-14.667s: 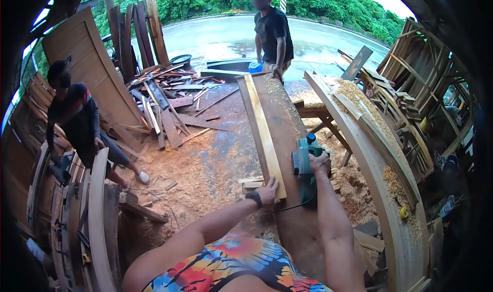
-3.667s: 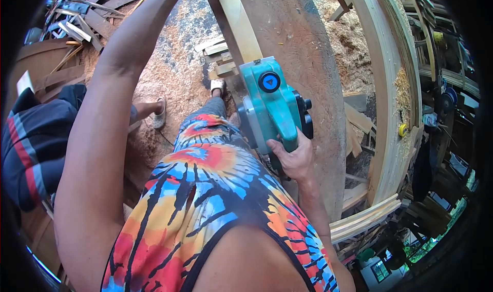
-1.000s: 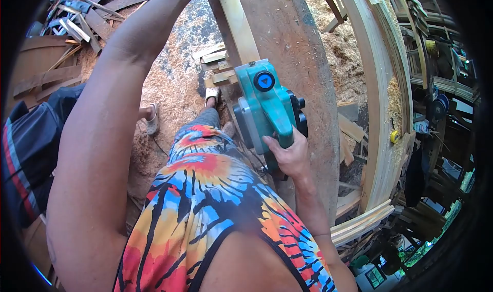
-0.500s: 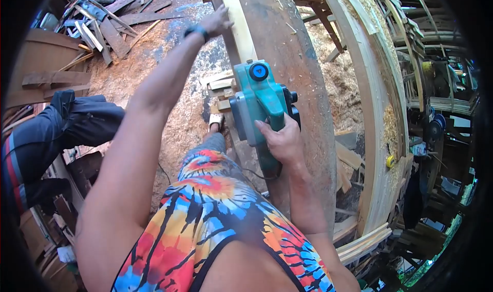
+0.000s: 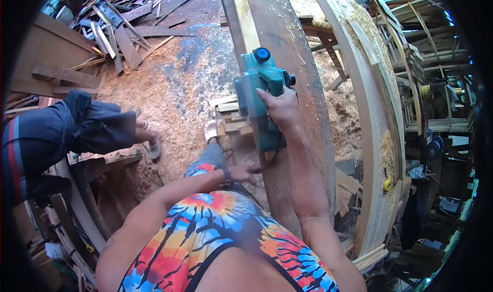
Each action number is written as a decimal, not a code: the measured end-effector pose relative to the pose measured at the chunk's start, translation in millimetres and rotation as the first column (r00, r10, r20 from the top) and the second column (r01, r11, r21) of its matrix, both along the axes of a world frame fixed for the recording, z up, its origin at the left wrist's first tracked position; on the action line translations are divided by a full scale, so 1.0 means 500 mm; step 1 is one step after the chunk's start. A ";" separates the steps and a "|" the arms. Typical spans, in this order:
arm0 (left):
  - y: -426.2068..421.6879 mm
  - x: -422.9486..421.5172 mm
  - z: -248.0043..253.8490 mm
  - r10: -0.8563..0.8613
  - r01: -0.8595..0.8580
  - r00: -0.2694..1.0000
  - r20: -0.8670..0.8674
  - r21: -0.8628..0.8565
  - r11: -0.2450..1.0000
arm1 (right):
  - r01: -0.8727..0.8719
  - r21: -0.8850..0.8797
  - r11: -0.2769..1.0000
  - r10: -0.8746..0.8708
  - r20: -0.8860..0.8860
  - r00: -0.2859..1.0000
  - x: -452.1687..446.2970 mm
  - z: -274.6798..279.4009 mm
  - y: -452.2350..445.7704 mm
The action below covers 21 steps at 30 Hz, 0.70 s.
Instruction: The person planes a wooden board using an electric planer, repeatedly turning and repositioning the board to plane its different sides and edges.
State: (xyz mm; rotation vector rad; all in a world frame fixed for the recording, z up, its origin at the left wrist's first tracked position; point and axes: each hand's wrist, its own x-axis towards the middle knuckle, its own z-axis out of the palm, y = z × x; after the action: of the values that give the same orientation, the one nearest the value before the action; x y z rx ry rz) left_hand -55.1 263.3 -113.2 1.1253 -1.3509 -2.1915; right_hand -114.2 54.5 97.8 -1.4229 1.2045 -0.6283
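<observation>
A green power planer (image 5: pixel 259 102) rests on the near end of a long pale board (image 5: pixel 245 22), which lies along the left side of a wide brown plank bench (image 5: pixel 308 97). My right hand (image 5: pixel 281 107) is wrapped round the planer's rear handle. My left hand (image 5: pixel 242 173) is near my waist, below and left of the planer, beside its dark cord (image 5: pixel 268 161). Its fingers are spread and slightly blurred, with nothing seen in them.
Another person (image 5: pixel 56 133) bends at the left. Offcuts (image 5: pixel 233 116) lie beside the bench, and scrap wood (image 5: pixel 115 33) is piled at the upper left. Long planks (image 5: pixel 367 117) with shavings and a yellow tape measure (image 5: pixel 386 185) are on the right.
My left hand has left the pale board and come back toward my waist. My right hand still holds the planer. The view has tilted up, and more of the person at left shows.
</observation>
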 end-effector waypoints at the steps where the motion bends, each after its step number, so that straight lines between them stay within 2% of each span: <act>1: -0.010 0.007 -0.008 -0.055 0.055 0.998 -0.026 0.003 0.998 | 0.002 0.007 1.000 -0.002 0.013 1.000 0.010 0.003 -0.013; 2: -0.026 0.027 -0.019 -0.268 0.268 0.964 -0.007 0.027 0.963 | -0.004 0.017 1.000 0.005 -0.022 1.000 0.019 0.009 -0.027; 3: -0.044 0.057 0.045 -0.323 0.324 0.946 -0.027 0.108 0.940 | -0.011 0.029 1.000 0.013 -0.056 0.998 0.026 0.016 -0.038; 5: -0.042 0.089 -0.005 -0.494 0.490 0.860 0.130 0.057 0.870 | -0.012 0.053 0.999 0.015 -0.056 0.998 0.048 0.033 -0.061; 8: -0.058 0.158 -0.091 -0.227 0.275 0.942 0.246 -0.185 0.943 | 0.030 0.090 0.995 -0.031 0.007 0.999 0.092 0.044 -0.103; 9: -0.117 0.214 0.011 -0.119 0.119 0.969 0.214 0.014 0.993 | 0.049 0.103 0.993 -0.049 -0.002 0.999 0.106 0.043 -0.123; 11: -0.163 0.267 0.002 0.110 -0.095 0.907 0.406 -0.056 0.994 | 0.079 0.131 0.988 -0.078 -0.011 0.997 0.145 0.052 -0.172; 14: -0.256 0.363 0.013 0.121 -0.048 0.815 0.567 -0.143 0.989 | 0.120 0.162 0.980 -0.119 -0.012 0.993 0.217 0.063 -0.250; 17: -0.325 0.439 -0.029 0.119 0.005 0.783 0.610 -0.197 0.980 | 0.100 0.140 0.985 -0.099 -0.014 0.995 0.279 0.068 -0.336; 18: -0.344 0.458 -0.044 0.071 0.044 0.771 0.633 -0.164 0.985 | 0.101 0.136 0.986 -0.101 -0.008 0.995 0.297 0.067 -0.363; 21: -0.388 0.516 -0.075 0.133 0.005 0.726 0.675 -0.199 0.980 | 0.081 0.111 0.990 -0.083 0.014 0.996 0.357 0.062 -0.455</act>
State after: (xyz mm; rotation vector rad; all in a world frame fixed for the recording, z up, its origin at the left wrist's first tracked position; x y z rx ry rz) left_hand 202.9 69.3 -150.8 1.9887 -1.7073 -1.5762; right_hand 64.3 -173.1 128.9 -1.2779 1.2692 -0.6203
